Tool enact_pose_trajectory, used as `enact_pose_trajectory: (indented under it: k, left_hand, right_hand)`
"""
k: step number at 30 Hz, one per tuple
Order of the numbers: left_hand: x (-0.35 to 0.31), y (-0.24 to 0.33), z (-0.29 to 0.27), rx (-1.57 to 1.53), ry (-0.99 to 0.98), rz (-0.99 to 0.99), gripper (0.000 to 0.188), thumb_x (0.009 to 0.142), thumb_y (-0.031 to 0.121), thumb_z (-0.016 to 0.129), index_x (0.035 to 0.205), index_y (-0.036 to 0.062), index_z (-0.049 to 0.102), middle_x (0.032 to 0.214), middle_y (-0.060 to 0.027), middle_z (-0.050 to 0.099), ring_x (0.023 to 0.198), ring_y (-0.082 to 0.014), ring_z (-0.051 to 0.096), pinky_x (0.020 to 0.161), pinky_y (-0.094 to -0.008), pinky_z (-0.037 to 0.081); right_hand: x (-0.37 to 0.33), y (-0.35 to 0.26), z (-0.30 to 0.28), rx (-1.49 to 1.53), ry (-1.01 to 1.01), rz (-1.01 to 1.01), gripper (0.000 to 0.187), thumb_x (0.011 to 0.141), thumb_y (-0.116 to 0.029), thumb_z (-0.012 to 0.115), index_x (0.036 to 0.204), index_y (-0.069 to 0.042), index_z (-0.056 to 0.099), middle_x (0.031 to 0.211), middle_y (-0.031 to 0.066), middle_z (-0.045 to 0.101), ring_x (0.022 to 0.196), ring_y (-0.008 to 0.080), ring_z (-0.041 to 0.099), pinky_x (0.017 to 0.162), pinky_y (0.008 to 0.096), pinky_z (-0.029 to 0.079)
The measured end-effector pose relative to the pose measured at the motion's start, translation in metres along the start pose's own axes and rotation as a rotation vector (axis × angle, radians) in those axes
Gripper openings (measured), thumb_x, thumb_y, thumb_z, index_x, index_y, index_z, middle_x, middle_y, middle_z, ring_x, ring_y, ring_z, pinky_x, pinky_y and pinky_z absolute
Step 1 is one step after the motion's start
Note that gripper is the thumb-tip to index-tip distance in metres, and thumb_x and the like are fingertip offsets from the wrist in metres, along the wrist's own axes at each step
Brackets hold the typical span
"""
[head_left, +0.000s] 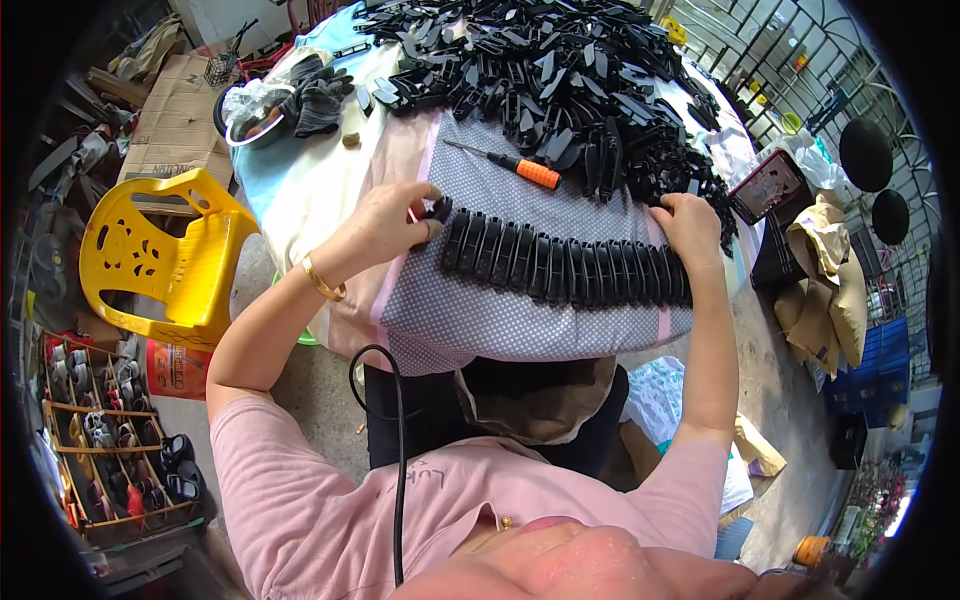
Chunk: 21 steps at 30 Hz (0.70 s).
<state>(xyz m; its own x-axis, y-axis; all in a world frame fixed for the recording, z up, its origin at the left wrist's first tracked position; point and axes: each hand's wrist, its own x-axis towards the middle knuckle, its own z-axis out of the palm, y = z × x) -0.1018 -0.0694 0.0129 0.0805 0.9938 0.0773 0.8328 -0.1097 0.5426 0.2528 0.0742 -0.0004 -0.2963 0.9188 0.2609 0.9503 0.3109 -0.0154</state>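
Hold the small black plastic piece [441, 208], pinched in the left grip [385, 222], square to the row of black pieces [545, 262] between it and the right grip [692, 230], whose hold I cannot tell.

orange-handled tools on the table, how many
1: an orange-handled tool lies on the dotted cloth, between the heaped black parts and the row of black parts; more could be hidden under the heap.
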Motion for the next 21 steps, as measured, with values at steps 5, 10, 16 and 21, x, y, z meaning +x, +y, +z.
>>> enact_pose_trajectory:
  k: [5,10,16,21]
  left_hand:
    - [-0.004,0.020,-0.002,-0.183,-0.170,-0.205,0.032,0.079,0.011,0.061,0.109,0.0025,0.056,0.076,-0.0102,0.060,0.064,-0.0167,0.059,0.059,-0.0291,0.048]
    - [0.022,0.010,-0.005,-0.123,-0.100,-0.113,0.026,0.080,0.015,0.059,0.103,0.0038,0.060,0.074,-0.0104,0.061,0.066,-0.0207,0.060,0.062,-0.0324,0.048]
    - [0.116,0.002,0.019,0.082,0.176,0.243,0.031,0.076,0.006,0.059,0.106,0.0068,0.061,0.100,-0.0130,0.057,0.083,-0.0263,0.056,0.075,-0.0332,0.046]
    - [0.176,-0.015,0.041,0.587,0.284,0.555,0.031,0.071,0.004,0.057,0.101,0.0118,0.061,0.100,-0.0071,0.054,0.096,-0.0234,0.052,0.082,-0.0316,0.046]
  right_hand:
    - [0.002,0.005,0.010,0.014,0.061,-0.018,0.016,0.073,-0.022,0.062,0.078,-0.008,0.068,0.077,0.0137,0.064,0.074,0.0295,0.063,0.068,0.0389,0.050]
    - [0.008,0.011,0.015,-0.053,0.142,0.007,0.018,0.075,-0.019,0.058,0.082,-0.005,0.064,0.076,0.0161,0.063,0.071,0.0325,0.062,0.067,0.0395,0.050]
    - [0.012,-0.016,-0.006,0.385,0.347,-0.023,0.012,0.080,-0.010,0.056,0.088,-0.001,0.059,0.068,0.0122,0.062,0.062,0.0225,0.063,0.056,0.0309,0.050]
    - [0.022,-0.065,-0.016,0.857,0.368,-0.177,0.013,0.081,-0.002,0.053,0.093,0.000,0.058,0.070,0.0059,0.062,0.059,0.0092,0.060,0.053,0.0222,0.051]
